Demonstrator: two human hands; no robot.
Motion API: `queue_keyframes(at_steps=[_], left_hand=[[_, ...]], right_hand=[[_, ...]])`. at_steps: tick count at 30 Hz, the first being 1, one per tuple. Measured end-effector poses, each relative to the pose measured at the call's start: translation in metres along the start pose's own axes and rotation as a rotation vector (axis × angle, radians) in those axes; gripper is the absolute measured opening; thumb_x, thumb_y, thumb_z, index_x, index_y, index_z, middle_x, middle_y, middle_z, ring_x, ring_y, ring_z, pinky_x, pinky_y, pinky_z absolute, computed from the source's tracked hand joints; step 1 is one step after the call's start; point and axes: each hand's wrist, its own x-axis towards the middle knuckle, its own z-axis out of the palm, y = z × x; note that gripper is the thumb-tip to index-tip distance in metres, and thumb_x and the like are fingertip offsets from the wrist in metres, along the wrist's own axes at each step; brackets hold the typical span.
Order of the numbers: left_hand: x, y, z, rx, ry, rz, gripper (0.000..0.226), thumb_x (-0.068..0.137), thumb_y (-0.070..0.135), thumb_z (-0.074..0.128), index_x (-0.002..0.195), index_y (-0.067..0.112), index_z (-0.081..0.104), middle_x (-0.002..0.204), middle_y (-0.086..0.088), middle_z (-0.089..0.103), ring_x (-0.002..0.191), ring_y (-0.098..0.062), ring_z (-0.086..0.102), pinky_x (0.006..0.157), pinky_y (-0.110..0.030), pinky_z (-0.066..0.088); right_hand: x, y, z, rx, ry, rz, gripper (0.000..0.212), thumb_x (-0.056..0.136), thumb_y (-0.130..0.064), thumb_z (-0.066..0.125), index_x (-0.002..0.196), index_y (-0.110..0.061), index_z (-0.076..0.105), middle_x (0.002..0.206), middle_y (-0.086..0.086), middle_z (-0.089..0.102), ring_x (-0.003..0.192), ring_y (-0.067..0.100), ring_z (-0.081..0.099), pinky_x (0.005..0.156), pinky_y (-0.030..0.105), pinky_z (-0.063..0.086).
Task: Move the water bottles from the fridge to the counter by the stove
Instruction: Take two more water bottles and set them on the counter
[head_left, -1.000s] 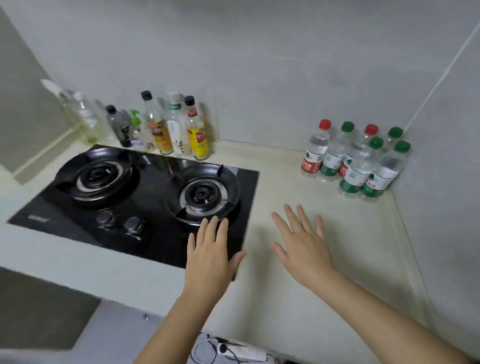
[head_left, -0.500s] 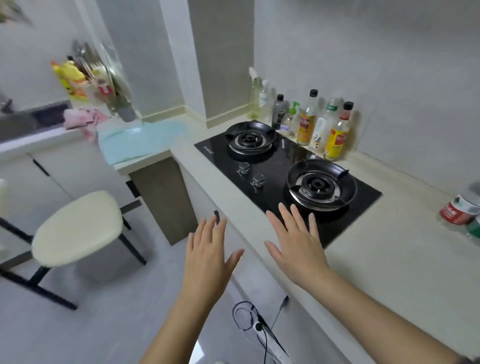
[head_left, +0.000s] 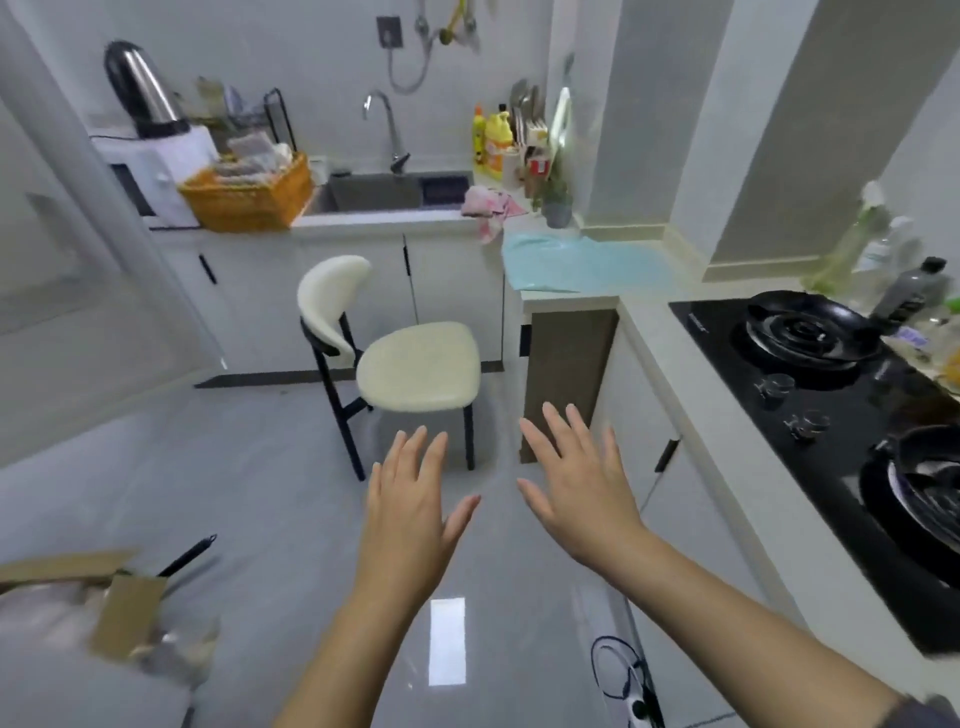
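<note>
Grey glossy floor (head_left: 249, 493) lies under the left hand (head_left: 410, 514) and right hand (head_left: 576, 493), each grip wide and empty. No water bottles show. Full plastic ones would likely be weighty and slick, so clasp them mid-body. The cream-seated, black-legged chair (head_left: 418, 364) narrows the aisle beside the pale desk (head_left: 680, 374) edge.

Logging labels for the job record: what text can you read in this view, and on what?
No text can be read in this view.
stove: small pale mark at one corner, too blurred to read.
yellow bottles by the sink: labels too blurred.
bottles behind the stove: labels too blurred.
</note>
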Motion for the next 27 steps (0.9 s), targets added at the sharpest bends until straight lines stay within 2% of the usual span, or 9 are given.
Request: queue_keyframes(at_steps=[5, 8, 10, 12, 15, 19, 21, 24, 27], left_hand=[[-0.023, -0.105, -0.053, 0.036, 0.065, -0.120, 0.068, 0.089, 0.053, 0.050, 0.145, 0.016, 0.040, 0.153, -0.006, 0.037, 0.145, -0.026, 0.025, 0.113, -0.047, 0.030], [-0.042, -0.161, -0.084, 0.058, 0.107, -0.202, 0.069, 0.090, 0.057, 0.044, 0.147, 0.019, 0.037, 0.154, -0.005, 0.034, 0.146, -0.024, 0.024, 0.113, -0.046, 0.029], [-0.056, -0.197, -0.103, 0.098, 0.143, -0.245, 0.068, 0.091, 0.058, 0.041, 0.145, 0.018, 0.039, 0.151, -0.007, 0.038, 0.144, -0.027, 0.029, 0.110, -0.049, 0.035], [-0.070, -0.229, -0.123, 0.131, 0.158, -0.306, 0.067, 0.089, 0.055, 0.045, 0.144, 0.016, 0.041, 0.150, -0.008, 0.041, 0.142, -0.029, 0.033, 0.108, -0.051, 0.039], [-0.090, -0.267, -0.151, 0.141, 0.185, -0.414, 0.067, 0.088, 0.052, 0.049, 0.144, 0.016, 0.041, 0.151, -0.008, 0.038, 0.143, -0.028, 0.031, 0.110, -0.049, 0.036], [-0.115, -0.307, -0.180, 0.146, 0.240, -0.509, 0.067, 0.091, 0.054, 0.048, 0.148, 0.022, 0.034, 0.157, -0.001, 0.028, 0.147, -0.021, 0.018, 0.115, -0.041, 0.022], [-0.124, -0.320, -0.193, 0.155, 0.276, -0.561, 0.069, 0.092, 0.059, 0.042, 0.148, 0.021, 0.035, 0.157, -0.002, 0.028, 0.148, -0.022, 0.018, 0.116, -0.041, 0.020], [-0.136, -0.335, -0.208, 0.189, 0.327, -0.626, 0.075, 0.089, 0.066, 0.032, 0.146, 0.017, 0.039, 0.154, -0.006, 0.034, 0.144, -0.027, 0.026, 0.114, -0.044, 0.026], [-0.146, -0.351, -0.218, 0.213, 0.339, -0.695, 0.080, 0.088, 0.070, 0.025, 0.149, 0.020, 0.033, 0.157, -0.004, 0.029, 0.146, -0.024, 0.020, 0.115, -0.037, 0.016]], right_hand=[[0.042, -0.121, 0.020, 0.024, 0.026, -0.182, 0.066, 0.098, -0.049, 0.043, 0.156, -0.026, 0.020, 0.164, 0.007, 0.013, 0.151, 0.029, 0.006, 0.118, 0.055, 0.004], [0.061, -0.191, 0.030, 0.014, 0.043, -0.281, 0.066, 0.090, -0.049, 0.058, 0.149, -0.022, 0.040, 0.156, 0.011, 0.035, 0.145, 0.033, 0.029, 0.113, 0.059, 0.025], [0.072, -0.235, 0.037, 0.023, 0.057, -0.342, 0.067, 0.089, -0.048, 0.061, 0.147, -0.022, 0.043, 0.154, 0.011, 0.039, 0.144, 0.033, 0.033, 0.111, 0.060, 0.030], [0.080, -0.277, 0.041, 0.040, 0.062, -0.413, 0.066, 0.089, -0.048, 0.060, 0.147, -0.022, 0.042, 0.154, 0.011, 0.038, 0.144, 0.033, 0.032, 0.111, 0.060, 0.030], [0.088, -0.332, 0.045, 0.055, 0.044, -0.517, 0.064, 0.092, -0.048, 0.056, 0.148, -0.022, 0.040, 0.156, 0.011, 0.036, 0.145, 0.034, 0.029, 0.113, 0.059, 0.026], [0.099, -0.389, 0.050, 0.076, 0.030, -0.655, 0.062, 0.098, -0.049, 0.043, 0.153, -0.025, 0.025, 0.162, 0.007, 0.019, 0.151, 0.031, 0.010, 0.117, 0.054, 0.005], [0.106, -0.412, 0.049, 0.089, 0.012, -0.715, 0.062, 0.100, -0.050, 0.037, 0.155, -0.027, 0.016, 0.164, 0.005, 0.010, 0.152, 0.028, 0.001, 0.118, 0.049, -0.004], [0.115, -0.446, 0.048, 0.108, -0.018, -0.800, 0.063, 0.101, -0.049, 0.035, 0.156, -0.027, 0.013, 0.165, 0.005, 0.005, 0.152, 0.029, -0.003, 0.119, 0.050, -0.003], [0.124, -0.478, 0.052, 0.115, -0.017, -0.888, 0.063, 0.101, -0.049, 0.038, 0.155, -0.025, 0.017, 0.164, 0.006, 0.009, 0.151, 0.030, 0.002, 0.119, 0.053, 0.003]])
